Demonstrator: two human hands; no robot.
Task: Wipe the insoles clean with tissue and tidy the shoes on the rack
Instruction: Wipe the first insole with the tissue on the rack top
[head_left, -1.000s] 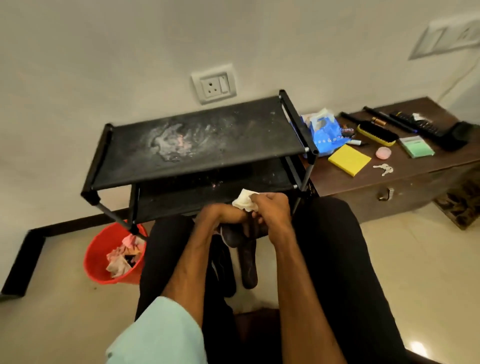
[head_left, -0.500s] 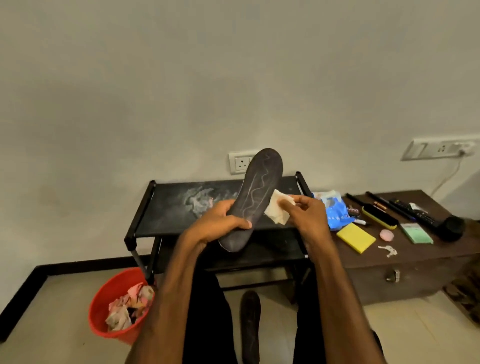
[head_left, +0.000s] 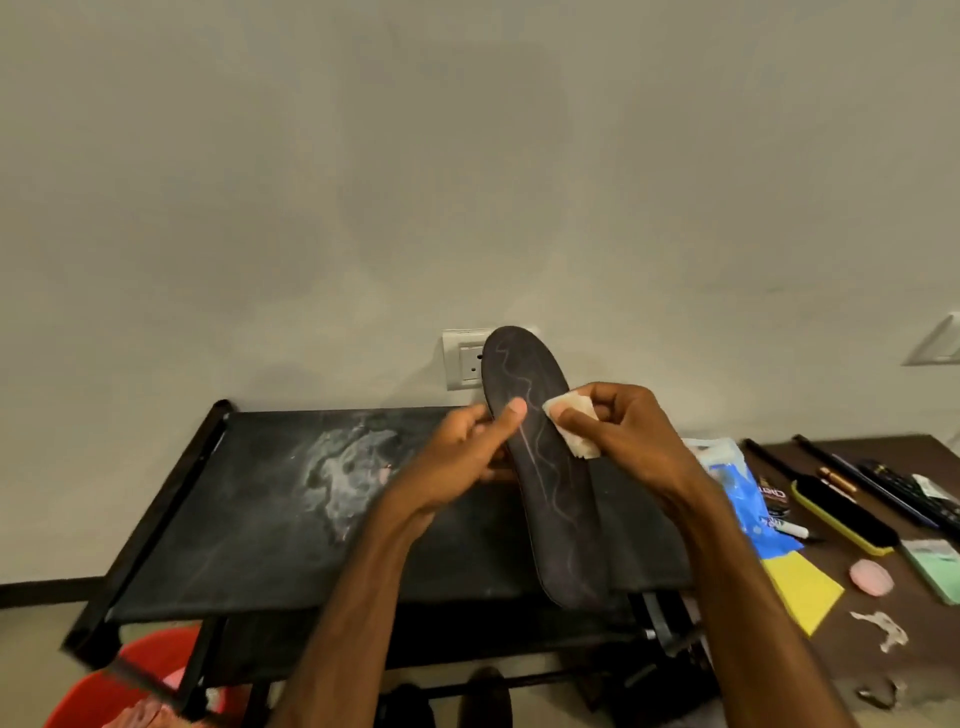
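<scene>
A dark insole (head_left: 550, 483) with pale wavy streaks stands almost upright in front of me, toe end up. My left hand (head_left: 462, 462) grips its left edge, thumb across the face. My right hand (head_left: 618, 431) pinches a folded white tissue (head_left: 571, 423) and presses it against the insole's right upper part. Behind and below is the black shoe rack (head_left: 249, 519), its top shelf smeared with whitish dust. A second dark insole or shoe (head_left: 483, 696) lies on the floor under the rack, partly hidden.
A red bucket (head_left: 104, 686) with crumpled tissues sits at the lower left. To the right, a brown low cabinet (head_left: 909, 644) carries a blue tissue pack (head_left: 743, 499), yellow pad (head_left: 800, 587), shoe brush (head_left: 841, 514), pens and keys (head_left: 883, 629). A wall socket (head_left: 465, 358) is behind the insole.
Both hands lifted the insole from low near my lap up in front of the rack. It has turned more upright, and the tissue now presses on its face. The view tilted up.
</scene>
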